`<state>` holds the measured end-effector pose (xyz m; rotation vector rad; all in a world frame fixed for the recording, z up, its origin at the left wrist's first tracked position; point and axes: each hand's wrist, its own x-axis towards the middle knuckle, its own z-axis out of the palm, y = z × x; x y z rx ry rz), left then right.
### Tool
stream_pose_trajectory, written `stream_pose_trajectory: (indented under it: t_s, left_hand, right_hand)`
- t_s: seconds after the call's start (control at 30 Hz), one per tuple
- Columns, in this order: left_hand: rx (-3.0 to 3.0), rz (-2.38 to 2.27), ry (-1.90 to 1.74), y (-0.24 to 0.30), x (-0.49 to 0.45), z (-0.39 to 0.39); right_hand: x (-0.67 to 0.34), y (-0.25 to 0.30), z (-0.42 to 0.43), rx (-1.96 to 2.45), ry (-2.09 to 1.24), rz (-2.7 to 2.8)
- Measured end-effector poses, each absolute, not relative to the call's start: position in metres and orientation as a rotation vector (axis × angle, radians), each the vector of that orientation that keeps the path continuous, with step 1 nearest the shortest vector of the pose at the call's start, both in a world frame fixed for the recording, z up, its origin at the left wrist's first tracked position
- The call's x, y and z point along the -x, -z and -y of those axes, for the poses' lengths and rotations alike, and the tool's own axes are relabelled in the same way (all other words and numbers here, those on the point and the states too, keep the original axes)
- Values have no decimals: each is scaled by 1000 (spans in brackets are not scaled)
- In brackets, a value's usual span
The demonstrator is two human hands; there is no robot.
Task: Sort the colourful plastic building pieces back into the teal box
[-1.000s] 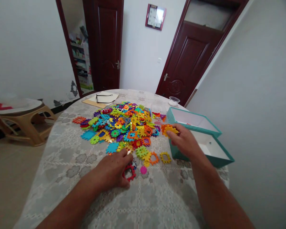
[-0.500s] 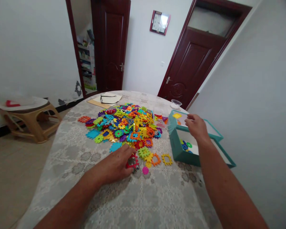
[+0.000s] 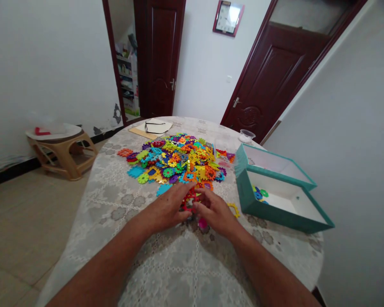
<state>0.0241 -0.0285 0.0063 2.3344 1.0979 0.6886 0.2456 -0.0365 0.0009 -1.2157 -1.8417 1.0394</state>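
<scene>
My left hand (image 3: 168, 209) is closed on a red toothed plastic building piece (image 3: 189, 203) just above the table, its thumb at the lower edge. My right hand (image 3: 219, 213) meets it from the right, thumb and fingertips at the piece's right side; the fingers partly cover it. Below the right hand's fingers lies a pink round piece (image 3: 202, 223). A yellow square frame piece (image 3: 233, 209) peeks out past the right knuckles. Just beyond both hands rises a pile of multicoloured interlocking pieces (image 3: 179, 157).
At the right stands a teal box (image 3: 288, 217) with a few blue and green pieces inside; its teal lid (image 3: 275, 160) lies behind. A clear plastic bowl (image 3: 247, 135) and black glasses (image 3: 156, 127) on paper sit at the back. A stool (image 3: 68, 157) stands left of the table (image 3: 192, 273).
My right hand has come from above the teal box and lid to the red piece beside my left hand. Yellow and orange pieces seen near the lid no longer show there. The view has shifted.
</scene>
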Motion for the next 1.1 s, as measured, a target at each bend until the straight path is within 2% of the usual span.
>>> stream_pose_trajectory:
  t_s: [0.1, 0.23, 0.5, 0.93, 1.1]
  left_hand:
    - [-2398, -1098, -678, -6, -23, 28]
    - [-2500, -1271, -670, -6, -20, 23]
    - [-2634, -1421, -416, -2, -23, 15]
    - [-2759, -1439, -307, -3, -27, 12]
    - [-2795, -1456, -425, -7, -24, 11]
  right_hand:
    - [-245, 9, 34, 1249, -1060, 1778]
    - [-271, 2, 22, 1342, -833, 1771]
    - [-329, -13, 9, 1441, -605, 1945]
    - [-344, -8, 8, 1482, -692, 2212]
    - [-333, -5, 11, 1471, -660, 2167]
